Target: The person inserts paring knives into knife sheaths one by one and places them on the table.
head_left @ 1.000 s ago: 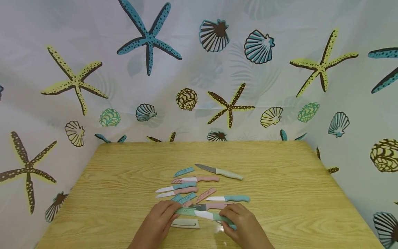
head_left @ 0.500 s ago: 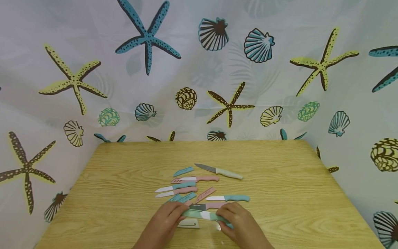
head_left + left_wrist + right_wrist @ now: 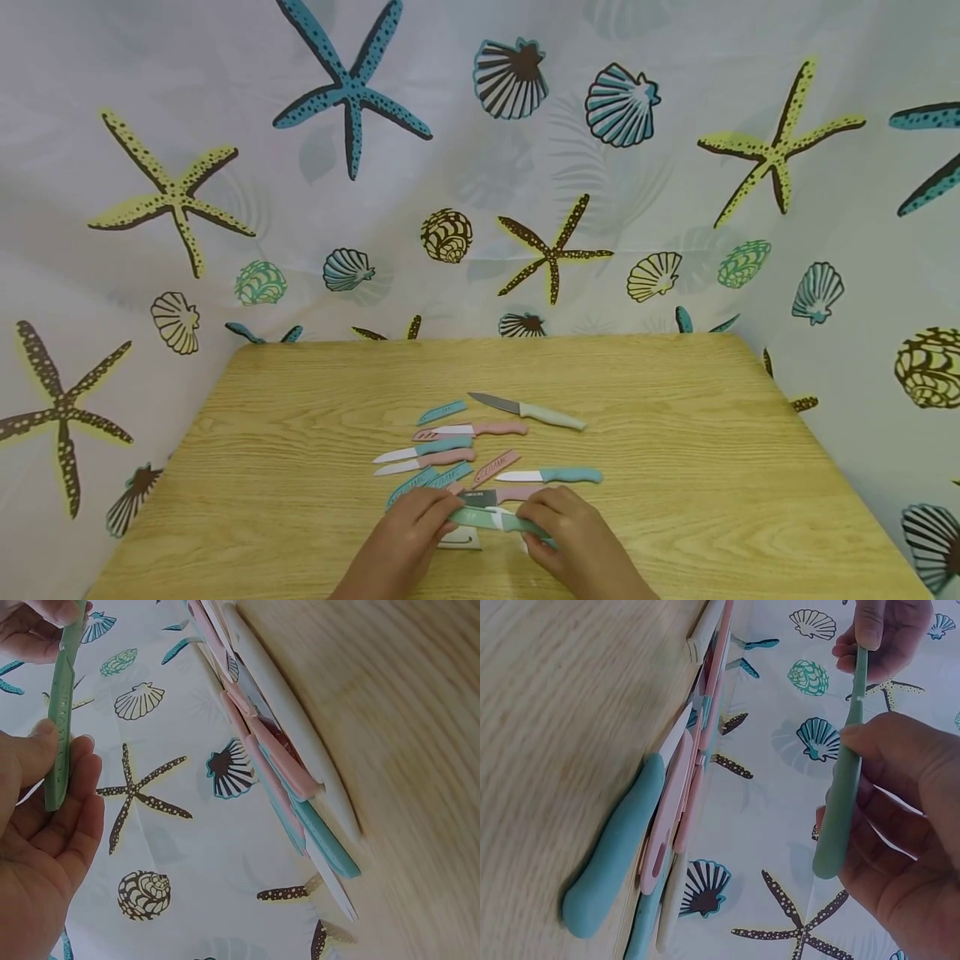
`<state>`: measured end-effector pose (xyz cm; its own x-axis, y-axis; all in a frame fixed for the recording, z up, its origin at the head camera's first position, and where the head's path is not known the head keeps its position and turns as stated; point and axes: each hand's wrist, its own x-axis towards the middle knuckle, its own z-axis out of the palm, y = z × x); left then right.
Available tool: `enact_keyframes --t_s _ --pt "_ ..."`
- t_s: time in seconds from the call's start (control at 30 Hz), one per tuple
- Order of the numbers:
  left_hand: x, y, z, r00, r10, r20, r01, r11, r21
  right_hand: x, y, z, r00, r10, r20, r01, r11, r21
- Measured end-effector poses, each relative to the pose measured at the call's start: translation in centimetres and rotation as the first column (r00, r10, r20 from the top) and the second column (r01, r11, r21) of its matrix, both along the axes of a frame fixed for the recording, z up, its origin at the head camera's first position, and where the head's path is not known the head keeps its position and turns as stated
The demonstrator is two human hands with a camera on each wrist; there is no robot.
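Observation:
My left hand (image 3: pixel 408 533) pinches a green knife sheath (image 3: pixel 474 518) between thumb and fingers. My right hand (image 3: pixel 570 533) grips the green handle (image 3: pixel 840 817) of a ceramic knife, its thumb along the side in the right wrist view. Most of the blade is hidden inside the sheath; a short white strip (image 3: pixel 498 518) shows between sheath and handle. Knife and sheath lie in one line, held up above the table. Behind them lies a pink-handled knife with a dark blade (image 3: pixel 480 498). A white sheath (image 3: pixel 459 539) lies below, partly covered by the left hand.
On the wooden table (image 3: pixel 675 433) lie a blue-handled knife (image 3: pixel 572 476), a cream-handled knife (image 3: pixel 551 416) and several pink and blue knives to the left. Loose sheaths lie among them, one pink (image 3: pixel 497 468), one blue (image 3: pixel 442 412). A patterned cloth (image 3: pixel 480 167) hangs around the table.
The left hand has moved right with the sheath, towards the right hand. Much less of the white blade shows between sheath and handle. The right hand has hardly moved.

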<state>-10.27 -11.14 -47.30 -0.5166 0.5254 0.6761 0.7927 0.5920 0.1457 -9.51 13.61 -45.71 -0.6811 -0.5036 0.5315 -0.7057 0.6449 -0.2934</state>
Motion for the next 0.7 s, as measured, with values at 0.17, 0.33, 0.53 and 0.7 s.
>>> enact_keyframes --t_s 0.17,0.33,0.53,0.7 --pt "0.0 0.2 0.0 1.000 -0.008 -0.010 0.008 1.000 0.007 0.0 -0.3 0.0 1.000 -0.002 -0.004 0.002 1.000 0.005" --pt "0.0 0.2 -0.1 1.000 0.002 -0.014 -0.002 1.000 0.007 -0.1 -0.5 -0.2 1.000 -0.002 0.009 0.002 1.000 -0.005" --pt "-0.1 0.0 0.0 0.999 0.045 0.022 -0.045 0.999 0.005 -0.2 -0.9 -0.2 0.997 -0.026 0.078 0.025 0.999 0.020" --pt "-0.2 -0.2 -0.2 0.999 0.025 0.039 -0.024 1.000 -0.011 -0.2 -1.3 -0.2 0.994 -0.035 0.104 0.027 0.997 0.077"
